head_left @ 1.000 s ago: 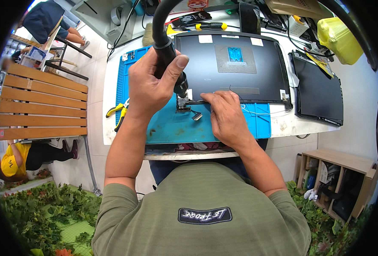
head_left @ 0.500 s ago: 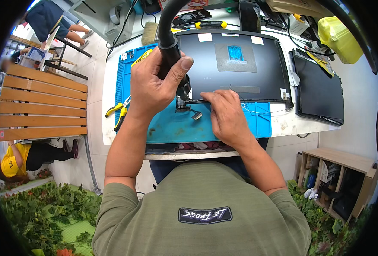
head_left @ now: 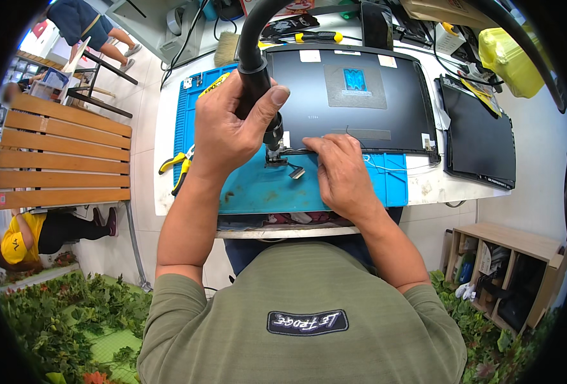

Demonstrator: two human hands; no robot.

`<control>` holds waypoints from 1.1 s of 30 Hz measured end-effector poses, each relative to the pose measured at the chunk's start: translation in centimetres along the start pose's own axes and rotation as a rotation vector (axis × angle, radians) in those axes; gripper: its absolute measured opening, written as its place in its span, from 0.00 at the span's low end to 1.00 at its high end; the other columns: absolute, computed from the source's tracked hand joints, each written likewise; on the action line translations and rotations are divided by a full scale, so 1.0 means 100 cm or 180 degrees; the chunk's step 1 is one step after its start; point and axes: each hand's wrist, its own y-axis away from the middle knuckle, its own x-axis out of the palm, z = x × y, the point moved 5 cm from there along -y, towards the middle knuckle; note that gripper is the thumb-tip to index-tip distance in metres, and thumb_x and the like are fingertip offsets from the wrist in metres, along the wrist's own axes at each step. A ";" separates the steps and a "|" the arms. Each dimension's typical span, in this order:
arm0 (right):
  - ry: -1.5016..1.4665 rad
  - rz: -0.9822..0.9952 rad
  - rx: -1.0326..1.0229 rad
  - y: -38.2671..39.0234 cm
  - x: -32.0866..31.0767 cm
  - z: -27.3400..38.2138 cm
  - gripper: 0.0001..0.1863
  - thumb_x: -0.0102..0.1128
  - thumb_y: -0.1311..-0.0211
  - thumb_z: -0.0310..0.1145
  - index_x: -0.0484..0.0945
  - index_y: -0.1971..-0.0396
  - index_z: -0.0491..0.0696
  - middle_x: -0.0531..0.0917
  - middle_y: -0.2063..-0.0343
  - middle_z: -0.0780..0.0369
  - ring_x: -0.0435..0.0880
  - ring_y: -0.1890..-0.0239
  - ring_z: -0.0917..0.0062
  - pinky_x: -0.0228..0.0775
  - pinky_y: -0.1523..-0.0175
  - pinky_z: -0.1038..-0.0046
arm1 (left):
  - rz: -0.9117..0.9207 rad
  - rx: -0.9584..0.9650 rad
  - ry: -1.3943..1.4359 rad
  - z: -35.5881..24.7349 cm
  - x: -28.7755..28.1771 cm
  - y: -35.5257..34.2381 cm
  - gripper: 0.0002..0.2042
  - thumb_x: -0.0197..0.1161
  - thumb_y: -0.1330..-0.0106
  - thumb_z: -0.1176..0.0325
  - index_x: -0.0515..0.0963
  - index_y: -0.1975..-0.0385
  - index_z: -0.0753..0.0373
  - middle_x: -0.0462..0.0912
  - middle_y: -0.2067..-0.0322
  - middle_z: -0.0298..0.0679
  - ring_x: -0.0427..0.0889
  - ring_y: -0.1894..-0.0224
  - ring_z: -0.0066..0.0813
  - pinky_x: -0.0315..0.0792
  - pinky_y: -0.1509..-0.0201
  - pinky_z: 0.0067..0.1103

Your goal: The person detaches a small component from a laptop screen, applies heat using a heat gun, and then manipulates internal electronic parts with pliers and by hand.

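My left hand is closed around a thick black flexible tube, whose narrow end points down at a metal hinge on a dark laptop lid. My right hand has bent fingers on the lid's lower edge, beside thin cables; what they pinch, if anything, is hidden. A short cable with a connector hangs from the hinge onto the blue mat. Yellow-handled pliers lie left of my left hand. A blue patterned piece sits on a square pad on the lid.
Dark laptop parts are stacked at right. A brush, a screwdriver, a yellow bag and cables crowd the back. A wooden bench and two other people are at left; a low shelf stands at right.
My left hand and the tube moved slightly right, then stopped. My right hand has shifted only slightly. The person at upper left has shifted, with an arm now lowered toward the small table.
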 end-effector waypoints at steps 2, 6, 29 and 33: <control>-0.0012 0.0001 0.0007 0.000 0.000 0.000 0.29 0.61 0.43 0.15 0.80 0.38 0.42 0.87 0.50 0.53 0.82 0.41 0.55 0.68 0.31 0.51 | -0.0005 0.0002 -0.0010 0.000 -0.001 0.001 0.16 0.74 0.20 0.58 0.85 0.54 0.68 0.85 0.67 0.32 0.82 0.65 0.17 0.77 0.58 0.17; -0.0004 -0.0008 0.0013 0.000 0.000 0.000 0.29 0.61 0.43 0.15 0.80 0.38 0.42 0.87 0.49 0.53 0.82 0.41 0.55 0.68 0.30 0.51 | -0.0026 -0.0004 0.0063 0.001 -0.002 0.003 0.17 0.74 0.21 0.57 0.85 0.54 0.68 0.85 0.67 0.32 0.82 0.65 0.17 0.77 0.59 0.17; 0.0006 -0.0003 0.0015 0.000 0.000 0.001 0.28 0.61 0.41 0.15 0.81 0.38 0.42 0.86 0.50 0.53 0.82 0.42 0.57 0.67 0.30 0.50 | -0.0219 0.0077 0.0232 0.002 -0.006 0.006 0.16 0.77 0.23 0.57 0.85 0.57 0.66 0.85 0.73 0.32 0.80 0.70 0.16 0.73 0.64 0.18; 0.0026 0.0012 0.0011 0.001 0.001 0.000 0.28 0.61 0.41 0.15 0.81 0.38 0.42 0.86 0.49 0.53 0.82 0.41 0.57 0.66 0.29 0.49 | -0.0190 -0.0045 0.0190 0.001 -0.009 0.005 0.16 0.75 0.21 0.57 0.85 0.54 0.67 0.87 0.66 0.34 0.84 0.63 0.19 0.79 0.56 0.18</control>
